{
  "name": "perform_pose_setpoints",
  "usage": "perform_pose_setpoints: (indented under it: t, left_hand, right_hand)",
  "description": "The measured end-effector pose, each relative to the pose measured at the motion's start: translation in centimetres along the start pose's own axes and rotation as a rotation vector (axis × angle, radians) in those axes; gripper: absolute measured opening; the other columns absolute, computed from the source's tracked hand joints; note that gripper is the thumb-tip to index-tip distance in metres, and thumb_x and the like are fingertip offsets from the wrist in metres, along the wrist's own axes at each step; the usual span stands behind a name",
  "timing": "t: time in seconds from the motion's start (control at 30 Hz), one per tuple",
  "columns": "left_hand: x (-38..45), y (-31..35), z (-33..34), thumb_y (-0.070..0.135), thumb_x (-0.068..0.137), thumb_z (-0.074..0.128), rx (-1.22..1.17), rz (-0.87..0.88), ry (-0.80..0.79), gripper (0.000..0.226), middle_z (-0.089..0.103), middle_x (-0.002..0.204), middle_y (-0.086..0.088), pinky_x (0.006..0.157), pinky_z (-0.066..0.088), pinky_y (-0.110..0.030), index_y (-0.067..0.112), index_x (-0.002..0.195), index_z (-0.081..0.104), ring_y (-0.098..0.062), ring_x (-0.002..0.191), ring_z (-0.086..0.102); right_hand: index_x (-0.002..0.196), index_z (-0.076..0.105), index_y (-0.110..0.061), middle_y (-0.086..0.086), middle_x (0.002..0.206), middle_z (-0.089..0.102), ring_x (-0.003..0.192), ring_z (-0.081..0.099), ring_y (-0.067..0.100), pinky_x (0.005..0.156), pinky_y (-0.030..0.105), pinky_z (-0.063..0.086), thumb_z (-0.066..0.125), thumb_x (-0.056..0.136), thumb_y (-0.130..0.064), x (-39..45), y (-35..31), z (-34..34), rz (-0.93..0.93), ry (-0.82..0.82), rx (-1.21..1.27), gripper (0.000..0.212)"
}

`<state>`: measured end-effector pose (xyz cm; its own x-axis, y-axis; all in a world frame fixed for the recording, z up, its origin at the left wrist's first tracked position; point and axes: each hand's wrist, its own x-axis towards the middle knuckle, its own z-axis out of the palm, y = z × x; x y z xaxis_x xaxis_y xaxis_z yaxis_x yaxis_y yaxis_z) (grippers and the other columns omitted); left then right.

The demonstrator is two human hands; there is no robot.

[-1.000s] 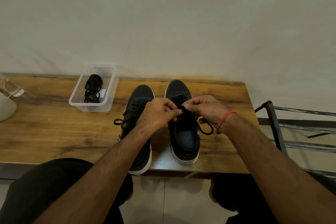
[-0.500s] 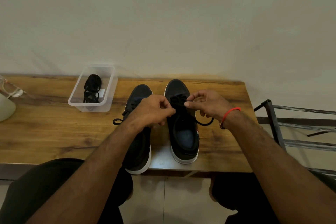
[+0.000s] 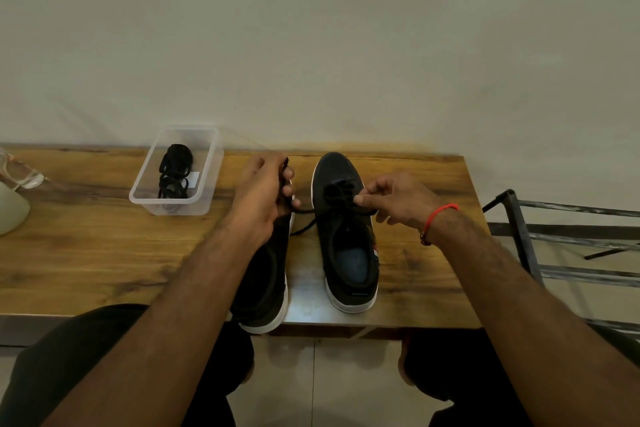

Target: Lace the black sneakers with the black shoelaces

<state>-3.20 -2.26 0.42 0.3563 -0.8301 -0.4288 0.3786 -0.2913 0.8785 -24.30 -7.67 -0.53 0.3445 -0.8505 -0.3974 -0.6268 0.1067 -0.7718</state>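
Since half a second ago the hands have spread apart: left hand [image 3: 260, 198] has pulled up and left, off the gap between the shoes and over the toe of the left black white-soled sneaker [image 3: 266, 291], dragging a strand of the black shoelace [image 3: 304, 211] taut across the gap; right hand [image 3: 398, 199] has shifted only slightly right. Left hand's fingers are curled around the lace end, a bit of it poking out above the knuckles. Right hand pinches the other lace strand between thumb and forefinger, just beside the bunched knot on the right black white-soled sneaker [image 3: 346, 246], over its upper eyelets. Both sneakers stand side by side on the brown wooden tabletop [image 3: 86, 253], toes toward the wall, heels near the front edge, right sneaker between the two hands. Thin red thread bracelet [image 3: 438, 217] on right wrist. Clear rectangular plastic container [image 3: 176, 172] holding a coiled spare black lace [image 3: 175, 172] sits left of the left hand, apart from it.
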Motion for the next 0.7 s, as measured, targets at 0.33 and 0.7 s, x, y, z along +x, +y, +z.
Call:
perform_pose_setpoints:
  t: [0.33, 0.7]
  left_hand:
    - [-1.3, -0.4, -0.3, 0.011, 0.098, 0.063, 0.654, -0.145, -0.539, 0.015, 0.073, 0.085, -0.009, 0.055, 0.056, -0.026, 0.004, 0.107, 0.075, -0.011, 0.058, 0.06]
    - [-0.8, -0.7, 0.2, 0.047, 0.108, 0.039, 0.651, 0.038, -0.296, 0.035, 0.055, 0.065, 0.004, 0.043, 0.035, -0.021, 0.018, 0.104, 0.058, -0.004, 0.046, 0.041]
  right_hand:
    - [0.104, 0.068, -0.01, 0.0, 0.086, 0.064, 0.068, 0.059, 0.005, 0.045, 0.007, 0.041, 0.066, 0.095, -0.011, -0.4, -0.3, -0.3, -0.041, -0.085, -0.063, 0.01]
    - [0.1, 0.068, -0.02, -0.007, 0.092, 0.064, 0.086, 0.059, 0.009, 0.074, 0.026, 0.051, 0.064, 0.096, -0.025, -0.2, -0.7, 0.5, -0.252, 0.122, -0.074, 0.008]
